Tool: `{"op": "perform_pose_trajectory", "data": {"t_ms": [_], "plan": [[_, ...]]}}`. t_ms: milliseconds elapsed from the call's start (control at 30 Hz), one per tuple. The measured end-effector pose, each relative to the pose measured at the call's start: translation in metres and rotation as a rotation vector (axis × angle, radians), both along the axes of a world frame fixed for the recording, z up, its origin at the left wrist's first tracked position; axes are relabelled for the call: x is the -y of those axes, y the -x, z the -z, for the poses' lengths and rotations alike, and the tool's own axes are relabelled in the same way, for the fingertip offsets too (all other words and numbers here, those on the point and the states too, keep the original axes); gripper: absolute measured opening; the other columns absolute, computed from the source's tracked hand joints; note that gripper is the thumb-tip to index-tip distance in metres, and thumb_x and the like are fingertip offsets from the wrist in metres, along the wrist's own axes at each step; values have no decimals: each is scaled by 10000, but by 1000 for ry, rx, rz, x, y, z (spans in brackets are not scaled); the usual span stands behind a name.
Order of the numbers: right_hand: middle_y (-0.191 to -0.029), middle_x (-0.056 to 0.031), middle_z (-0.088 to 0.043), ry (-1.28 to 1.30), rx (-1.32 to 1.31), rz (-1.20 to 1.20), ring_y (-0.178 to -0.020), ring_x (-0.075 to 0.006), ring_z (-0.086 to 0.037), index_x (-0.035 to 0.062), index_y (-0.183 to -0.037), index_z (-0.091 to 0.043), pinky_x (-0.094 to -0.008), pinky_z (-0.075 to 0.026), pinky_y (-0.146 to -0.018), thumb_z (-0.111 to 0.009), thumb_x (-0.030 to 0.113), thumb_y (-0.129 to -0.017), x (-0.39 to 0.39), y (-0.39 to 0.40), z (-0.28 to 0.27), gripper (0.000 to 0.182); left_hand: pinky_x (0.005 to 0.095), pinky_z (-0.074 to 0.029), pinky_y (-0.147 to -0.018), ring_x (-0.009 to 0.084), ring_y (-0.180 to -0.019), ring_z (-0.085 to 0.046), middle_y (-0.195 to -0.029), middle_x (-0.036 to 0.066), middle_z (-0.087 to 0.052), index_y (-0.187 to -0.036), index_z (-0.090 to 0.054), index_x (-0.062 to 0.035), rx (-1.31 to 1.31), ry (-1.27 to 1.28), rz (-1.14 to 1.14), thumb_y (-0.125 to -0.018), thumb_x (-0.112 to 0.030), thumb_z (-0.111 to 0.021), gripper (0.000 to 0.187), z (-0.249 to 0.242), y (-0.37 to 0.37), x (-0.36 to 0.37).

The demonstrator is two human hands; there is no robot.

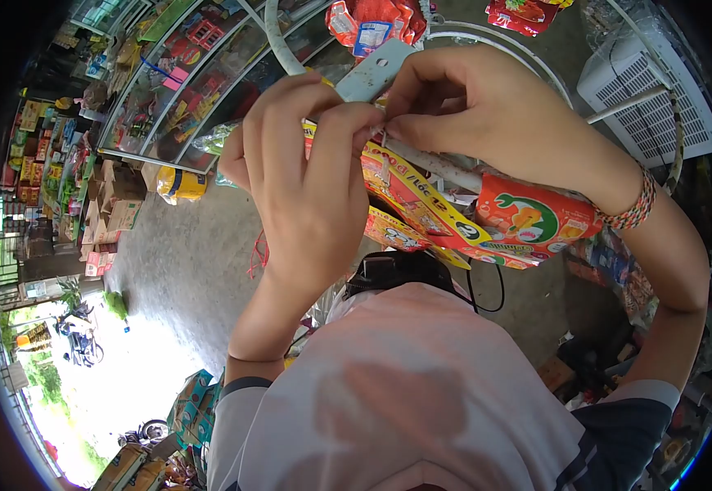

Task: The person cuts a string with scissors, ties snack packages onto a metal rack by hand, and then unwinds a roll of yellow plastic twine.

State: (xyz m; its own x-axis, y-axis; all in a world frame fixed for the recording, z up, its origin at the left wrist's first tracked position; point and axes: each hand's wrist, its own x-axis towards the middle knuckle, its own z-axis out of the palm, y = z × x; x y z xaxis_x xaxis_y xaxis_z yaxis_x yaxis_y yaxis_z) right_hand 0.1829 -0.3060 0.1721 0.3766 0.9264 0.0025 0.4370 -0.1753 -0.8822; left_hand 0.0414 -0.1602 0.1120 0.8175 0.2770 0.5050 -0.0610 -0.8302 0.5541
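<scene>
My left hand (303, 164) and right hand (462, 106) pinch a small tie (380, 135) at twelve o'clock, above the snack packet strip (421, 204); I should keep fingertips tight, steady.

A single head-worn fisheye camera looks close at raised hands, its wide view curving the shop behind.

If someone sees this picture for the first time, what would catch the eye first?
Probably the two hands meeting at the top centre: the left hand and the right hand pinch a small tie against a white rail. Just below hang bright red and yellow snack packets, and the right wrist wears a braided bracelet.
</scene>
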Motion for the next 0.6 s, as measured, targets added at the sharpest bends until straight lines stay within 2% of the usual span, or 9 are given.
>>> {"op": "perform_pose_trajectory", "data": {"t_ms": [233, 400, 500, 600], "plan": [[-835, -74, -656, -115, 351, 11, -815, -165, -652, -6, -927, -633, -295, -508, -760, -696, 90, -826, 0, 6, -1, 153, 385, -378, -848, 302, -938, -427, -948, 134, -456, -955, -574, 12, -16, -30, -10, -890, -106, -635, 148, -7, 2, 2], [-800, -81, -614, -341, 612, -17, -765, -247, -623, 21, -855, -598, -357, -495, -713, -721, 72, -764, -2, 6, 10, 161, 385, -377, -849, 301, -940, -425, -950, 133, -455, -956, -575, 12, -76, -95, 0, -889, -108, -637, 151, -26, 13, -1], [-796, -64, -574, -435, 994, 10, -760, -260, -589, 53, -830, -572, -379, -484, -710, -740, 96, -741, -1, 11, 11, 195, 384, -377, -850, 300, -941, -424, -951, 133, -455, -957, -576, 12, -128, -174, 12, -889, -109, -638, 152, -42, 17, -1], [-809, -51, -553, -346, 1100, -21, -769, -256, -576, 71, -833, -568, -377, -481, -720, -745, 126, -737, 3, 18, -1, 209, 384, -377, -851, 299, -943, -423, -952, 132, -454, -958, -577, 12, -184, -257, 35, -888, -110, -639, 154, -60, 11, -2]]}}
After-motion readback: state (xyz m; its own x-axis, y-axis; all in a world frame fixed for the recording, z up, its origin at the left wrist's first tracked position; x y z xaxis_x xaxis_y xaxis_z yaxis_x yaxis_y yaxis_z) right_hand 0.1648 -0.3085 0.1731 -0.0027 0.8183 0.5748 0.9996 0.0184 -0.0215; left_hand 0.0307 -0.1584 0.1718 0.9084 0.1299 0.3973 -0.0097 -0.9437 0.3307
